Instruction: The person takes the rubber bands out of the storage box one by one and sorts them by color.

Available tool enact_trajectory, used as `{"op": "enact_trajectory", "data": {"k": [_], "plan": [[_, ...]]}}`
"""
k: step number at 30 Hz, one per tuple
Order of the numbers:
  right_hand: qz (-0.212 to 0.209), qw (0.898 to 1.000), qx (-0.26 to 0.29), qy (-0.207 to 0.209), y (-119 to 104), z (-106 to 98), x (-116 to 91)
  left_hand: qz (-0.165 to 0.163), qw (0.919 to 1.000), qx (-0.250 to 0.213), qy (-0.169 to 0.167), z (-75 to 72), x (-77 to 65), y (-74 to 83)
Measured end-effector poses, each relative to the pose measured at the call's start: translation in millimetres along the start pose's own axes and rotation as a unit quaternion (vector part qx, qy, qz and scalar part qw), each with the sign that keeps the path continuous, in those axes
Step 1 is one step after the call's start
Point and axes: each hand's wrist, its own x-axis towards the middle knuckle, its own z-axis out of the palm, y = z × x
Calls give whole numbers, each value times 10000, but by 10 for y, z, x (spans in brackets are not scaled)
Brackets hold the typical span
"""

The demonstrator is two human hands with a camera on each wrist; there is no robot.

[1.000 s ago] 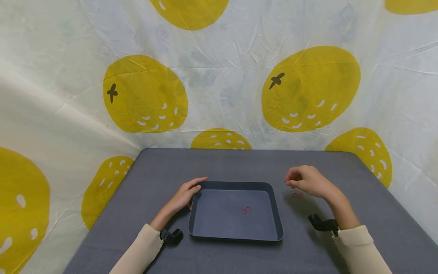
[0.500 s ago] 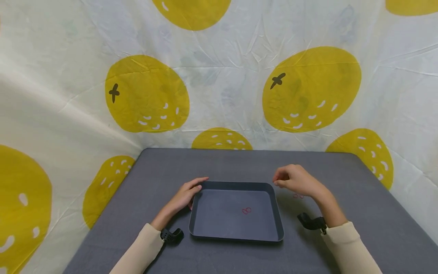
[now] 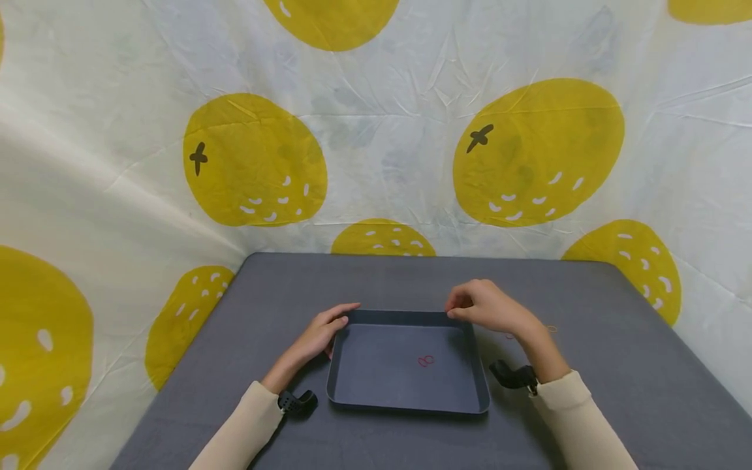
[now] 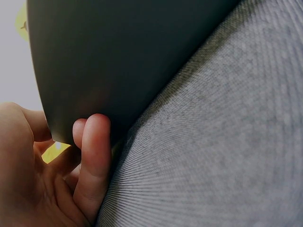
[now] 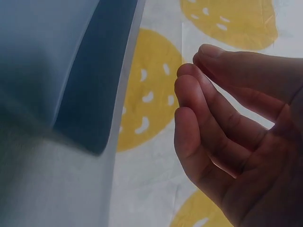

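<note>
A dark grey shallow tray point(image 3: 376, 372) lies on the table. My left hand point(image 3: 317, 331) grips its far left corner, and in the left wrist view the fingers point(image 4: 94, 156) lie against the tray's outer wall. Two small red bands point(image 3: 425, 360) rest inside the tray, right of its middle. Over the far right corner hovers my right hand point(image 3: 484, 307), thumb tip meeting the forefinger tip and the other fingers point(image 5: 187, 130) curled. I cannot tell whether a small thing is between those tips. A red band point(image 3: 509, 336) shows on the table beneath the right hand.
A yellowish band point(image 3: 552, 329) lies on the table right of my right wrist. Grey cloth point(image 3: 376, 440) covers the table. A white curtain point(image 3: 388, 156) with yellow fruit prints rises behind its far edge. Each wrist wears a black camera strap point(image 3: 517, 375).
My right hand has moved left from above the loose bands to the tray's far right corner. The yellowish band has come into view behind the wrist. My left hand stays on the tray.
</note>
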Motion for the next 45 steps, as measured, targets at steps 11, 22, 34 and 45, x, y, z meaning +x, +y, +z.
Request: {"op": "enact_trajectory", "data": {"k": [11,22,34,45], "plan": [[-406,9986,171,-294,-147,151,198,2,9999,118,94,17,21,-24],[-412,9970,94,-648,-144,381,289,94,9999,48,-43,-15,-5,20],[-359,9922,49,-1189,-96,522,300,117,9999,69,-22,-18,-21,42],[-41,9896,-7,-1436,34,605,313,129,9999,100,-56,-23,-27,56]]}}
